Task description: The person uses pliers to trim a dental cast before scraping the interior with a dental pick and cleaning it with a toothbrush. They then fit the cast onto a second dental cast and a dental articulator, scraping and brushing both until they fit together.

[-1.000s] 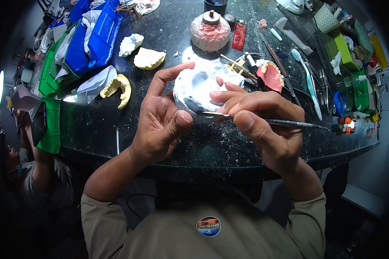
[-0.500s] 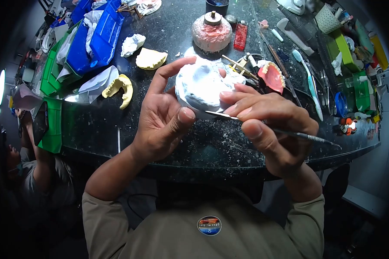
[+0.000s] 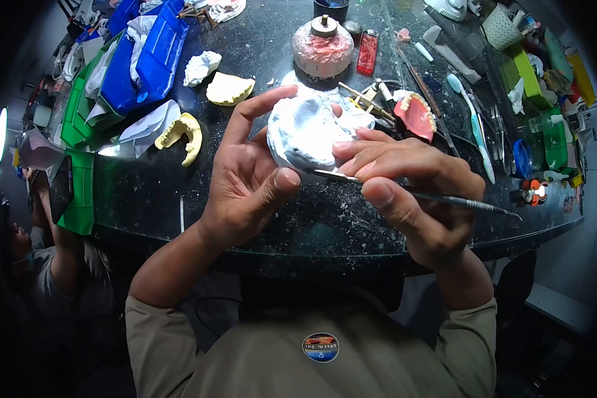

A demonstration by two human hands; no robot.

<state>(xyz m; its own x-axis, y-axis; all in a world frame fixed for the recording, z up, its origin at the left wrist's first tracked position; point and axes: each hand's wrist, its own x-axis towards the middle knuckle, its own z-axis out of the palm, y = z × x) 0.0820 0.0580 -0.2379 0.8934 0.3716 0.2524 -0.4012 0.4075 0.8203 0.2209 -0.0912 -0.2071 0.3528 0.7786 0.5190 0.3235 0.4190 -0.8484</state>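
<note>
My left hand (image 3: 249,176) is closed around a white plaster dental cast (image 3: 302,132), thumb at its lower edge and fingers behind its left side. Strong light washes out much of the cast's surface. In my right hand (image 3: 424,189) is a slim metal dental carver (image 3: 461,203), held like a pen. Its pointed blade lies right at the lower edge of the cast, and the curved other end sticks out to the right. The right fingertips rest against the right side of the cast.
Past my hands lie yellowish casts (image 3: 229,89), a pink denture base with teeth (image 3: 415,116), a plaster-smeared spirit burner (image 3: 323,48) and a red lighter (image 3: 367,53). Blue bins (image 3: 154,60) stand left; a toothbrush (image 3: 472,126) lies right. Another person's arm (image 3: 43,205) shows far left.
My right hand and the carver have shifted slightly left along the cast's lower edge. The left hand keeps its hold on the cast; the whole view has moved a little.
</note>
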